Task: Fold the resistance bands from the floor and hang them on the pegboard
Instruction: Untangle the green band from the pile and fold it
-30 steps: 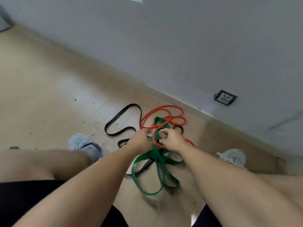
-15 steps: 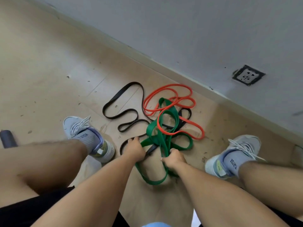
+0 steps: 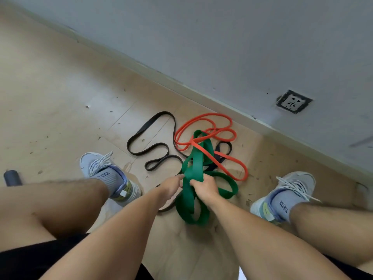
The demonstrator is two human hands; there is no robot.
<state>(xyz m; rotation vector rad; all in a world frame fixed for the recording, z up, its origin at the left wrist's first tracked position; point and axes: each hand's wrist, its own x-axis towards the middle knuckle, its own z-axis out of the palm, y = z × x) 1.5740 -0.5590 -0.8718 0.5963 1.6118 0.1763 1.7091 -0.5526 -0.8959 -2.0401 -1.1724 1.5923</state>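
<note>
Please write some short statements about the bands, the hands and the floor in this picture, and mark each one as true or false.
1. The right hand grips the green band. True.
2. The orange band is already hanging on a pegboard. False: it lies on the floor near the wall, and no pegboard is in view.
3. The black band lies in loops on the floor beside the left shoe. True.
4. The left hand rests on the left shoe. False: it is at the green band, next to the right hand.
5. A wall socket sits low on the wall. True.
</note>
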